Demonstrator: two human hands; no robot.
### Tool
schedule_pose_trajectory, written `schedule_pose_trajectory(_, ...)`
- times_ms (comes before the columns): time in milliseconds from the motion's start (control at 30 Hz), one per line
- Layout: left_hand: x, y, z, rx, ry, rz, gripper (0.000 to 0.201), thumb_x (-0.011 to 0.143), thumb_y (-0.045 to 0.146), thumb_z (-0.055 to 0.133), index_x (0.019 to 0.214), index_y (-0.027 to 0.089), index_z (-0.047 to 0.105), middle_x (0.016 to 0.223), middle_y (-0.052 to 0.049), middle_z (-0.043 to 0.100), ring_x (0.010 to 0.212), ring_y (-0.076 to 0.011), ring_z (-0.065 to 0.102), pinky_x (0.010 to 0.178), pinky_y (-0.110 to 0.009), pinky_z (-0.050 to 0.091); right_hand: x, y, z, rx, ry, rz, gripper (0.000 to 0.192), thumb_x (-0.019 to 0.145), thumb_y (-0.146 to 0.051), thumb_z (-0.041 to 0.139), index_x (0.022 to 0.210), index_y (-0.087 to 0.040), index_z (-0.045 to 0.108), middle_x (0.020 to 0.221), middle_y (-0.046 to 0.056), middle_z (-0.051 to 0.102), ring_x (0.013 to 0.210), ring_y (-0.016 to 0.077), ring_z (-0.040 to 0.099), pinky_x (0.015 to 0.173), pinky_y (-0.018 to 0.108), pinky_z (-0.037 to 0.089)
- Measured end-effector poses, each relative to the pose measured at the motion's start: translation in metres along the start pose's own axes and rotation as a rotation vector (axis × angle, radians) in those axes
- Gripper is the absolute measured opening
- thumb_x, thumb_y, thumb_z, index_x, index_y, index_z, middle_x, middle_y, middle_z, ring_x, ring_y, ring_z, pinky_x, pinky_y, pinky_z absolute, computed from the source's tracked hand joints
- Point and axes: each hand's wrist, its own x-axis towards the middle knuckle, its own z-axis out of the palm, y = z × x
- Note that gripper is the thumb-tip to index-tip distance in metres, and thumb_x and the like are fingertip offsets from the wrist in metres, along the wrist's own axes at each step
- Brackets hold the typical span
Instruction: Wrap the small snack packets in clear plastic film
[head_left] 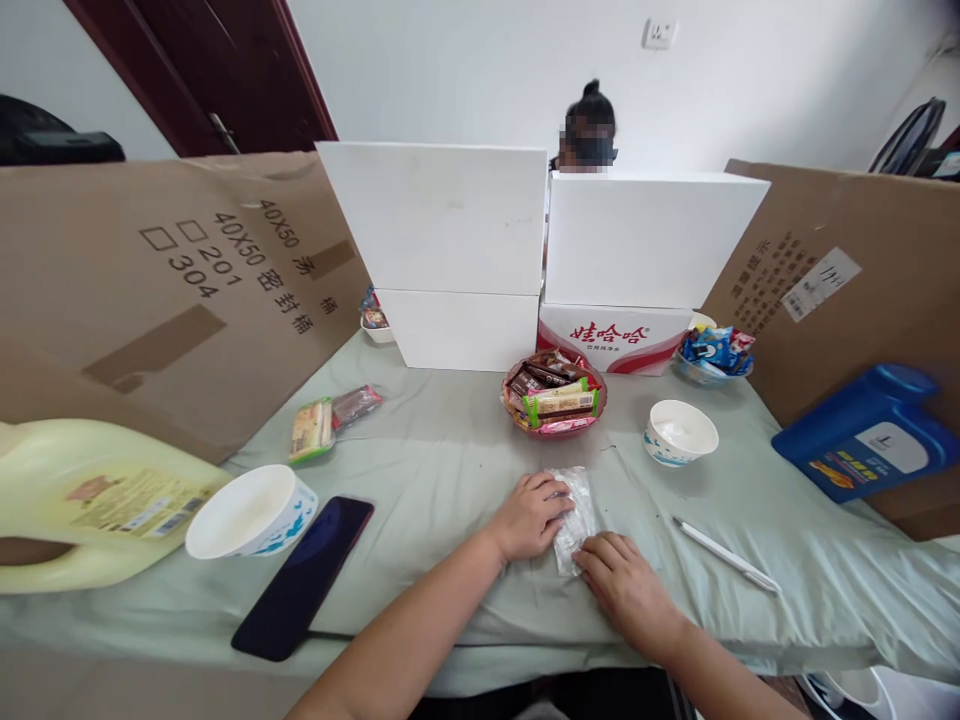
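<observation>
I count two hands: left, right. One clear packet. Two paper bowls. One red snack bowl. One phone. One pen. Two jugs. Three white boxes.

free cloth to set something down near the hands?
Bare cloth lies between the phone and the left hand, and between the snack bowl and green packet. Tighter right of the right hand: pen, white cup.

A makeshift home workspace is suggested: a cloth-covered table is walled by cardboard sheets and white boxes.
</observation>
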Motion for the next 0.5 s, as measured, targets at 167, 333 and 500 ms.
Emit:
schedule_pose_trajectory(167, 0.000, 0.000, -0.001, -0.074, -0.007, 0.048, 0.021, 0.081, 0.026, 0.063, 0.102, 0.022, 0.067, 0.111, -0.004, 0.066, 0.112, -0.0236, 0.050, 0.100, -0.040, 0.036, -0.006, -0.006, 0.001, 0.047, -0.029, -0.028, 0.019, 0.086, -0.009, 0.051, 0.097, -0.021, 0.061, 0.097, 0.005, 0.064, 0.096, 0.0212, 0.055, 0.091, 0.039, 0.041)
schedule_pose_trajectory(333, 0.001, 0.000, -0.002, -0.098, -0.050, 0.056, 0.024, 0.083, 0.026, 0.059, 0.106, 0.023, 0.065, 0.114, -0.004, 0.066, 0.114, -0.0243, 0.050, 0.100, -0.040, 0.036, 0.002, -0.004, -0.010, 0.177, -0.115, -0.003, 0.028, 0.087, -0.005, 0.040, 0.102, -0.019, 0.059, 0.104, 0.006, 0.066, 0.100, 0.0192, 0.058, 0.088, 0.033, 0.045)
schedule_pose_trajectory(500, 0.000, -0.002, 0.000, -0.154, -0.039, 0.031, 0.063, 0.074, 0.015, 0.056, 0.135, 0.023, 0.042, 0.124, -0.007, 0.061, 0.115, -0.0243, 0.052, 0.101, -0.042, 0.039, 0.035, 0.019, -0.006, 0.216, -0.213, 0.288, 0.025, 0.097, -0.018, 0.035, 0.107, -0.022, 0.057, 0.095, 0.002, 0.069, 0.083, 0.0149, 0.065, 0.073, 0.025, 0.045)
